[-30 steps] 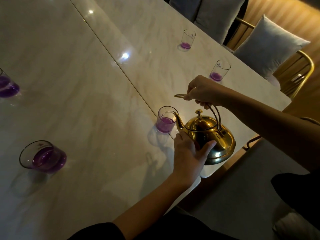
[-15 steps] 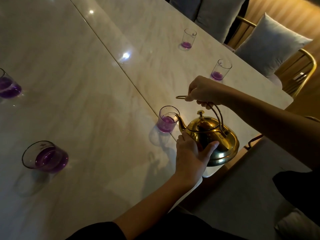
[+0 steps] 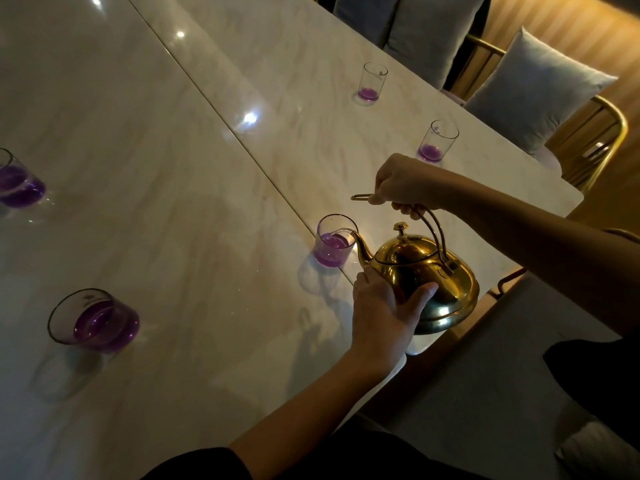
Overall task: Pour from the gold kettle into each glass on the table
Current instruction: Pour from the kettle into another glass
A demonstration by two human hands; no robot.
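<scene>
The gold kettle (image 3: pixel 426 275) hangs tilted over the table's near corner, its spout over the rim of the nearest glass (image 3: pixel 334 241), which holds purple liquid; a thin stream runs from spout to glass. My right hand (image 3: pixel 405 183) grips the kettle's handle from above. My left hand (image 3: pixel 381 306) presses against the kettle's side, thumb spread across the body. Two more glasses (image 3: pixel 437 142) (image 3: pixel 372 81) with a little purple stand farther along the right edge. Two fuller glasses (image 3: pixel 95 320) (image 3: pixel 17 183) sit on the left.
The white marble table (image 3: pixel 173 185) has a seam running diagonally down its middle. Gold-framed chairs (image 3: pixel 595 143) with grey cushions (image 3: pixel 530 88) line the far right side. The table's edge and floor lie just right of the kettle.
The kettle has tipped a little further toward the nearest glass, and liquid now streams from the spout. Both hands keep their hold.
</scene>
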